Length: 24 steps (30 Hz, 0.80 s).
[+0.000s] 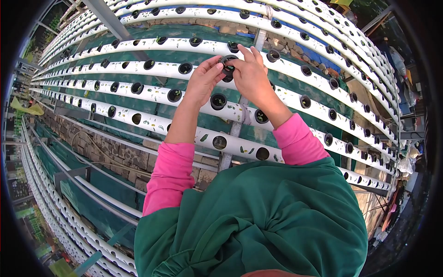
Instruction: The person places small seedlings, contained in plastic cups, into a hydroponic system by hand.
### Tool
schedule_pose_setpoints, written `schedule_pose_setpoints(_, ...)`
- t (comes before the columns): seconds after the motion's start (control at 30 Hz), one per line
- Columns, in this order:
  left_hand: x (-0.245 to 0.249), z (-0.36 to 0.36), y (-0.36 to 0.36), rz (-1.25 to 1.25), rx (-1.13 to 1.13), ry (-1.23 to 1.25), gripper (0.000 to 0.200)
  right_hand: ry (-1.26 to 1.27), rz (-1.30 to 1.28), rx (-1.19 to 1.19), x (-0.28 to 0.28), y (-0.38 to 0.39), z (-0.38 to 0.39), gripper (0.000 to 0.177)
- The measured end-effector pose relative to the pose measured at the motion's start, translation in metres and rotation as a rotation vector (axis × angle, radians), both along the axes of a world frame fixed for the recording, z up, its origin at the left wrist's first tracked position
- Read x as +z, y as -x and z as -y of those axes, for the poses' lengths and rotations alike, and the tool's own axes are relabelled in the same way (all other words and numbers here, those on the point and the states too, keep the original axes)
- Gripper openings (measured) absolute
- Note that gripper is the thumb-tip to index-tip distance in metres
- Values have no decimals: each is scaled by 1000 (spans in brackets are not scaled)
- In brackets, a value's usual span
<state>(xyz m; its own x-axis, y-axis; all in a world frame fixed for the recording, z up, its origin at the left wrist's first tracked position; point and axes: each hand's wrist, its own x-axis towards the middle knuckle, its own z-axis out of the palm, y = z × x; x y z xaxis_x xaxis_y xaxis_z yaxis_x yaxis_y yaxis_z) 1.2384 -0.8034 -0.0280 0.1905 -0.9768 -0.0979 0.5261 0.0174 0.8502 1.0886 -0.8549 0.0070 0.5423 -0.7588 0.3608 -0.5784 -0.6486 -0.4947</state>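
Black cup (228, 71) is pinched by the left hand (205, 79) and touched by the right hand (253, 77), its far fingers (247, 54) spread, its grip unclear.

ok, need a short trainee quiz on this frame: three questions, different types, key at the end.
1. Multiple choice: what is between the person's left hand and right hand?
A) a long steel rod
B) a small round black plastic-looking cup
C) a yellow cloth bag

2. True or false: the sleeves on both forearms are green.

3. Fill the gap: small green seedlings show in dark cups set into ____ along the long round white tubes.

Key:
1. B
2. False; both bunched fabric sleeves are pink.
3. holes
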Motion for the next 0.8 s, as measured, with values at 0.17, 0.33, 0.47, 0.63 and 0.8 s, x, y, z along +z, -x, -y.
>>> schedule_pose_setpoints(0.17, -1, 2, 1, -26, -15, 3, 42, 8, 46, 5, 3, 2, -4, 25)
schedule_pose_setpoints(0.33, -1, 3, 2, -55, -14, 1, 40, 75, 4, 9, 3, 7, -3, 25)
schedule_pose_setpoints(0.47, -3, 3, 1, -32, -25, 4, 40, 119, 23, 4, 3, 8, -2, 25)
schedule_pose_setpoints(0.63, -3, 2, 0, -23, -23, -1, 40, 114, 34, 19, 5, 6, -5, 26)
schedule_pose_setpoints(0.8, -7, 2, -4, -39, -29, 10, 39, 95, 41, 42, 0, 9, -1, 23)
